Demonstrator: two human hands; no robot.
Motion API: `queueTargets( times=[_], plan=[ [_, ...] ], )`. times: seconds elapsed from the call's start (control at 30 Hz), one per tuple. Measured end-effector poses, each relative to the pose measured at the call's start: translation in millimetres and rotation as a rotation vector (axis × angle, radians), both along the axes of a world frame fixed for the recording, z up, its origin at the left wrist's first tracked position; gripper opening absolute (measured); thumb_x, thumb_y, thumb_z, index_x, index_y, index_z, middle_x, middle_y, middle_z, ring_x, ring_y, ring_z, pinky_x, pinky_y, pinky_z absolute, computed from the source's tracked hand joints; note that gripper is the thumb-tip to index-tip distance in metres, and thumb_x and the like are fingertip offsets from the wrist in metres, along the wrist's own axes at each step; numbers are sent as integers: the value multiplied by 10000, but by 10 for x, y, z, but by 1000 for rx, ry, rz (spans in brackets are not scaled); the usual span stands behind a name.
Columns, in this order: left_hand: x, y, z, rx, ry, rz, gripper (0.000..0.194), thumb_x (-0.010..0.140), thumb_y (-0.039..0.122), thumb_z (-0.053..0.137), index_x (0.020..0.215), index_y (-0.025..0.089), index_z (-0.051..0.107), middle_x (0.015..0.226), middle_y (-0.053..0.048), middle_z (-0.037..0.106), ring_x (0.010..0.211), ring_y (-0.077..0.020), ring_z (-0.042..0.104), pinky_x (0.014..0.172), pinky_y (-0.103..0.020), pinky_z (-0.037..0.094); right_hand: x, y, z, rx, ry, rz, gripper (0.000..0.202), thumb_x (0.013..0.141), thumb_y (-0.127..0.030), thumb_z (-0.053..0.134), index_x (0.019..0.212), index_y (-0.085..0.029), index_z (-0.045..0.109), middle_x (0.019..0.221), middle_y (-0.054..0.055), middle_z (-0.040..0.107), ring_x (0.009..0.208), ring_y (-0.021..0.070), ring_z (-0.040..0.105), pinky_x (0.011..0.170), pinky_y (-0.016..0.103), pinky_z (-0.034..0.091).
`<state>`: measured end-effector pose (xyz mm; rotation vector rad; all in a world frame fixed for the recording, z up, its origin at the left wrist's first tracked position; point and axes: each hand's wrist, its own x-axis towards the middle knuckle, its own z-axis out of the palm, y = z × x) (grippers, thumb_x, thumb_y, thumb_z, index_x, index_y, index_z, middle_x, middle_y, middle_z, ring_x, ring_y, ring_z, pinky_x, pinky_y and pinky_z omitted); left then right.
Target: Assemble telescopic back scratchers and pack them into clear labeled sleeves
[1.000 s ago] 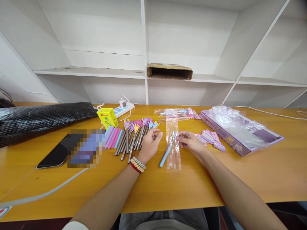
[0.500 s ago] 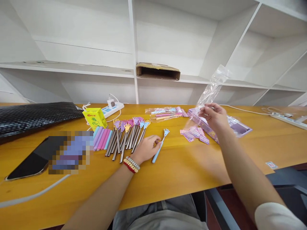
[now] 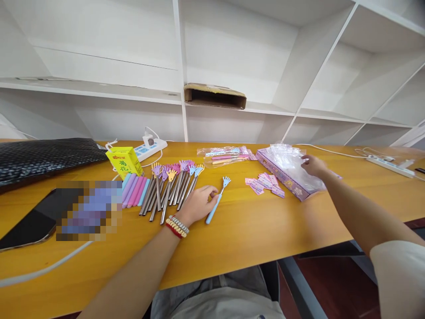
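My left hand (image 3: 198,204), with beaded bracelets at the wrist, rests on the table with curled fingers. Its thumb and index finger meet the handle of a light-blue telescopic back scratcher (image 3: 214,208) with a hand-shaped head. To its left lies a row of back scratchers (image 3: 171,190) with metal tubes and coloured heads. My right hand (image 3: 314,166) is over the purple patterned box (image 3: 282,175), fingers pinched on clear plastic bags (image 3: 287,155) heaped on it. Small pink-purple cards (image 3: 265,182) lie left of the box.
Coloured handle grips (image 3: 135,190) lie beside a yellow carton (image 3: 124,161). Bagged back scratchers (image 3: 227,155) are at the back. A phone (image 3: 40,217), a black bubble-wrap bag (image 3: 49,159) and a power strip (image 3: 151,150) are at left. A cardboard box (image 3: 215,96) sits on the shelf.
My right hand has moved right and down from holding a clear bag upright to the bags on the purple box. My left hand stays beside the blue back scratcher.
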<state>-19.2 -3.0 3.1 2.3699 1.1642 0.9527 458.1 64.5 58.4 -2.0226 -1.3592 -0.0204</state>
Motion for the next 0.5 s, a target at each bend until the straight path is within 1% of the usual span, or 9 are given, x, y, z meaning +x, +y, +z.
queueTargets(
  times=[0.07,0.13,0.2,0.27,0.33,0.4,0.43,0.5],
  plan=[
    [-2,3,-4,-2,5,4,139,825,287,473,875,219,584,851,-28,635,761,-167,582,658,-279,420,-20,9,-100,-107,-34,37,178,597,-11,619,750,-103,620,637,29,526,544,82,396,643,285,313],
    [-3,1,-3,-6,-1,6,143,828,287,470,880,218,584,863,-29,636,776,-169,583,673,-282,423,-39,15,-138,-196,-89,46,154,587,-17,636,711,-108,627,738,60,549,625,103,422,680,285,307],
    [-5,-2,2,-6,-8,7,145,828,285,470,882,217,586,871,-30,637,786,-171,585,686,-286,425,-55,23,-103,-275,-138,12,103,637,-59,621,727,-106,636,802,95,562,689,130,441,694,303,300],
    [-8,-4,6,-5,-15,5,145,824,282,474,884,217,589,873,-31,638,789,-173,587,684,-286,427,-72,30,-7,-340,-133,-20,95,712,-139,597,785,-101,643,796,116,576,687,141,452,677,320,300],
    [-10,-3,8,-6,-11,2,144,822,280,477,885,217,590,869,-30,638,787,-173,588,676,-284,428,-95,25,109,-400,-70,3,168,755,-243,592,805,-92,648,750,122,592,635,133,466,639,319,313],
    [-9,-2,8,-6,7,-2,143,826,281,472,887,218,585,869,-27,637,787,-170,588,679,-282,427,-133,-1,189,-525,53,49,308,783,-375,572,812,-80,656,735,139,608,597,129,497,599,309,337],
    [-7,-3,9,-6,21,-7,143,830,282,469,889,218,582,868,-25,637,786,-168,588,683,-282,427,-160,-20,201,-607,140,70,389,791,-446,549,837,-76,659,751,153,617,598,136,520,586,304,353],
    [-1,-6,10,-8,45,-14,147,837,288,460,895,218,576,868,-22,636,785,-164,588,686,-279,426,-218,-55,158,-755,297,98,516,782,-560,513,922,-84,655,827,179,630,645,163,570,580,299,398]
  ],
)
